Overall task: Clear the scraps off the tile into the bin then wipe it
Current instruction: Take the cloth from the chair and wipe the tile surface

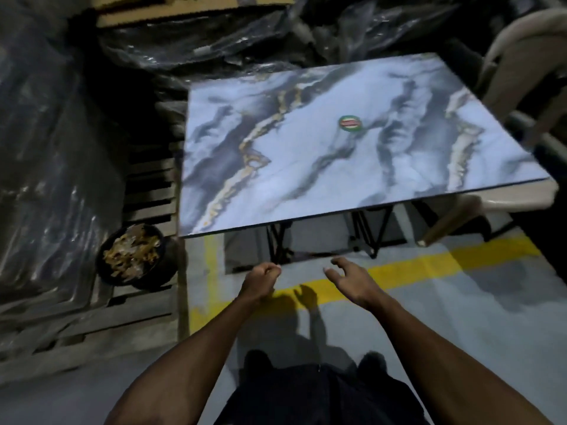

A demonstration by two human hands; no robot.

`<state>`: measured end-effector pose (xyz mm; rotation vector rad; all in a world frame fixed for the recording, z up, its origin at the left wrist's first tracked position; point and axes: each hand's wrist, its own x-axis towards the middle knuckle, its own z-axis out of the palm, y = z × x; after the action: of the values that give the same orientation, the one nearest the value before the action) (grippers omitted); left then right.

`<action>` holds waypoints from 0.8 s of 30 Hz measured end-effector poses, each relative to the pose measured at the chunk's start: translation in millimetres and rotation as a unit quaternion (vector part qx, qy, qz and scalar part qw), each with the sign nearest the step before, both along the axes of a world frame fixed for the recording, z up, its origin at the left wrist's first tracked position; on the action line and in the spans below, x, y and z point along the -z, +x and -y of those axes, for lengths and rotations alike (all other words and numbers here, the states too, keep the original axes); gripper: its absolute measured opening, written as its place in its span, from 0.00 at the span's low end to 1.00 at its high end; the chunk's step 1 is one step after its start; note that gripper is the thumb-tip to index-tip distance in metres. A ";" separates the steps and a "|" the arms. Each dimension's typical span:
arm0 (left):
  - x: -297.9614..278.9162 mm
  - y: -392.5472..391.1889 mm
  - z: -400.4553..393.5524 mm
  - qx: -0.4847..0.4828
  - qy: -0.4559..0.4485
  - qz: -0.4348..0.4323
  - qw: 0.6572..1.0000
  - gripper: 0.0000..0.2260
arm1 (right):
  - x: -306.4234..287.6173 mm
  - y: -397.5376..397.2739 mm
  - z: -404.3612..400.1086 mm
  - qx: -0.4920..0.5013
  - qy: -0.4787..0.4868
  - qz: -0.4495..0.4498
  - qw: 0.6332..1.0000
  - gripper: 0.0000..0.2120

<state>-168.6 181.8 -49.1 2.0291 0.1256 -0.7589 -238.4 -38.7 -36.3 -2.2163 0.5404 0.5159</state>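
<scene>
A large marble-patterned tile (pixel 322 167) in blue-grey with gold veins lies flat on a black folding stand. A round green and red sticker (pixel 349 123) sits near its middle; I see no loose scraps on its surface. A black round bin (pixel 135 256) full of brownish scraps stands on the floor by the tile's near left corner. My left hand (pixel 260 279) hovers below the tile's near edge with its fingers curled shut and nothing visible in it. Beside it, my right hand (pixel 348 277) is open with fingers spread. Neither hand touches the tile.
Black plastic-wrapped stacks (pixel 46 148) and a wooden pallet (pixel 150 191) fill the left and back. A beige plastic chair (pixel 521 72) stands at the far right, partly under the tile. Yellow lines (pixel 429 265) mark the grey floor. Cardboard (pixel 184 7) lies at the top.
</scene>
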 end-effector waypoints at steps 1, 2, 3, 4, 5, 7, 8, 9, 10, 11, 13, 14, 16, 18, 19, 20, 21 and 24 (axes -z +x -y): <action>1.2 -5.4 24.1 0.019 0.003 0.000 1.000 0.07 | 4.1 -10.6 22.5 0.015 0.002 0.002 1.000 0.26; 4.1 -11.1 48.2 0.035 0.008 0.000 0.999 0.08 | 7.9 -20.6 45.3 0.030 0.003 0.001 1.000 0.27; 6.7 -18.0 74.3 0.051 0.014 0.002 0.999 0.08 | 12.2 -31.4 70.2 0.040 0.004 0.000 0.999 0.27; 8.5 -24.6 100.2 0.064 0.019 0.003 0.998 0.08 | 15.4 -41.6 94.6 0.046 0.005 -0.001 0.999 0.27; 9.6 -29.9 122.8 0.079 0.022 0.007 0.997 0.09 | 17.6 -50.3 115.4 0.052 0.007 -0.003 0.999 0.27; 11.2 -40.7 177.4 0.115 0.031 0.012 0.993 0.11 | 19.1 -71.4 165.4 0.076 0.012 -0.010 0.997 0.27; 10.1 -44.4 205.1 0.132 0.035 0.017 0.990 0.13 | 17.7 -81.1 189.2 0.090 0.014 -0.012 0.996 0.27; 6.8 -47.5 232.6 0.150 0.038 0.017 0.988 0.13 | 15.7 -90.2 212.3 0.109 0.013 -0.014 0.994 0.28; 4.8 -49.6 254.9 0.164 0.036 0.020 0.986 0.12 | 13.3 -96.7 230.4 0.126 0.010 -0.015 0.992 0.28; -0.5 -53.4 282.5 0.182 0.031 0.021 0.983 0.13 | 9.9 -104.3 252.2 0.144 0.006 -0.016 0.989 0.27; -5.0 -57.5 334.4 0.211 0.037 0.013 0.977 0.13 | 3.8 -115.8 290.0 0.175 -0.002 -0.015 0.984 0.27; -6.2 -58.7 360.2 0.224 0.036 0.009 0.974 0.13 | 2.3 -119.9 307.9 0.189 -0.003 -0.017 0.982 0.27; -0.6 -59.5 408.6 0.253 0.032 0.012 0.967 0.14 | 0.2 -125.1 340.1 0.209 -0.011 -0.023 0.978 0.27; 1.4 -60.8 458.7 0.285 0.042 0.020 0.958 0.18 | -0.1 -128.5 373.8 0.231 -0.020 -0.031 0.972 0.27; 2.2 -61.0 482.6 0.297 0.044 0.022 0.953 0.18 | 0.2 -128.8 390.4 0.241 -0.023 -0.034 0.970 0.27; 2.4 -62.2 503.2 0.309 0.045 0.026 0.950 0.17 | 0.7 -128.1 404.5 0.247 -0.029 -0.034 0.968 0.26; 2.2 -62.5 528.1 0.317 0.044 0.030 0.947 0.17 | 1.7 -126.7 422.9 0.256 -0.037 -0.035 0.965 0.26; 12.8 -58.7 602.2 0.331 0.044 0.019 0.943 0.16 | 4.5 -118.4 483.4 0.284 -0.061 -0.039 0.956 0.26</action>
<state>-227.3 -420.3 -62.0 2.1801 -0.5845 -1.1351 -356.9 -522.0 -40.7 -2.0251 1.2288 0.2661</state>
